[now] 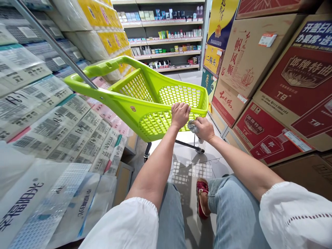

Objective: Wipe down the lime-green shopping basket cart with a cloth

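A bright green plastic shopping cart (121, 102) stands sideways in front of me, its basket walls full of small openings. My left hand (181, 114) is closed over the basket's near top rim. Just to its right, my right hand (205, 128) is closed on a bunched grey-and-white striped cloth (193, 126), held against the lattice side near the basket's end. The fingertips of that hand are partly hidden. Through the openings I make out nothing inside the basket.
Wrapped paper packs (77, 129) are stacked along the left, with yellow packs (109, 38) behind. Red and brown cartons (269, 131) line the right side. Shelves (168, 41) of small bottles and boxes stand at the back. Tiled floor (186, 169) runs beneath the cart.
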A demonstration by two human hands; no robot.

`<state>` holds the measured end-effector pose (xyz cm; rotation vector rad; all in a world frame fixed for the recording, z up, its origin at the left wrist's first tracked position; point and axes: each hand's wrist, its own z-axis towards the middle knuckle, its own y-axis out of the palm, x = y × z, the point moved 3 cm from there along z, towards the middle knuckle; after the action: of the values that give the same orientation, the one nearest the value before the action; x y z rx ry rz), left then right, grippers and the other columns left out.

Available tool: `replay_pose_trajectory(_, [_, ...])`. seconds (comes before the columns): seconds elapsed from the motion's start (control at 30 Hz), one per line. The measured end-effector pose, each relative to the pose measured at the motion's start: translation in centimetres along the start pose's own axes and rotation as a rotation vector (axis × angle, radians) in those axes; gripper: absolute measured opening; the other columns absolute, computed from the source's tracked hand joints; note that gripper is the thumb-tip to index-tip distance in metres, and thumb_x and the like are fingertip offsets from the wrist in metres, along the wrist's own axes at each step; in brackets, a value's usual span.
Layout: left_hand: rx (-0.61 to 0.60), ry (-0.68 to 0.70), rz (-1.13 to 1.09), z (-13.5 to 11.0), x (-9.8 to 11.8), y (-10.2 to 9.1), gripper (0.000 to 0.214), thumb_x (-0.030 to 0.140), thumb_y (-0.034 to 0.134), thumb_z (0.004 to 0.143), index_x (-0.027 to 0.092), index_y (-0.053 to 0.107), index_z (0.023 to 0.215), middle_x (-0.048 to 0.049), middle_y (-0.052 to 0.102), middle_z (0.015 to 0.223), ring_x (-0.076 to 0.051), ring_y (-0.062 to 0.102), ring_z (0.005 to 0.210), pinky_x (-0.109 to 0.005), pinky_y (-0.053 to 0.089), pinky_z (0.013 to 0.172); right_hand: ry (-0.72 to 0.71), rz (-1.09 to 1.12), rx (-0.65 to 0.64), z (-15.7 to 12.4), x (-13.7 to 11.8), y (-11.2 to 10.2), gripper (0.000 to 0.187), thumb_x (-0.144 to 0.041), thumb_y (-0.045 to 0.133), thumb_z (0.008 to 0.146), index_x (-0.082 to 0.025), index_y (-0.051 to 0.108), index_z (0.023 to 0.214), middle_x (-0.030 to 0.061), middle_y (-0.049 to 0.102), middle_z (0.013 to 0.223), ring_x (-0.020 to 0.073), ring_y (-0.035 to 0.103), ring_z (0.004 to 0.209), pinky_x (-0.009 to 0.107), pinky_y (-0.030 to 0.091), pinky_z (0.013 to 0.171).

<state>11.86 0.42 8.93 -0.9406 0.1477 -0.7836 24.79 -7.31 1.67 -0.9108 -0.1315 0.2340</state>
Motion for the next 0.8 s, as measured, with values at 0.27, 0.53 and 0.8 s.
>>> replay_pose_trajectory(0.27, [0.011,-0.010,-0.015,0.0,0.1,-0.2,0.031,0.038,0.033,0.096,0.026,0.057,0.080,-0.0039,0.063,0.092,-0.022,0.051,0.099,-0.040,0.031,0.096,0.401,0.255,0.307,4.0,3.8,-6.0,0.034,-0.029,0.056,0.076,-0.021,0.064,0.108,0.0081,0.060,0.113,0.0244,0.055,0.104,0.038,0.046,0.090])
replay_pose_trajectory(0.53, [-0.005,-0.004,-0.019,-0.1,-0.1,-0.8,0.032,0.038,0.033,0.096,0.025,0.056,0.077,-0.0025,0.064,0.090,-0.021,0.052,0.096,-0.038,0.031,0.094,0.472,0.519,0.058,4.9,5.0,-5.7,0.025,-0.026,0.058,0.070,-0.022,0.070,0.091,0.0009,0.070,0.088,0.0176,0.062,0.079,0.028,0.047,0.071])
replay_pose_trajectory(0.8, [-0.030,0.002,0.014,-0.6,-1.6,-1.8,0.031,0.039,0.035,0.095,0.025,0.057,0.078,-0.0032,0.063,0.088,-0.021,0.052,0.094,-0.037,0.034,0.091,0.414,0.509,0.053,5.0,2.4,-6.4,0.021,-0.028,0.061,0.069,-0.021,0.069,0.087,0.0017,0.071,0.087,0.0186,0.062,0.080,0.029,0.047,0.074])
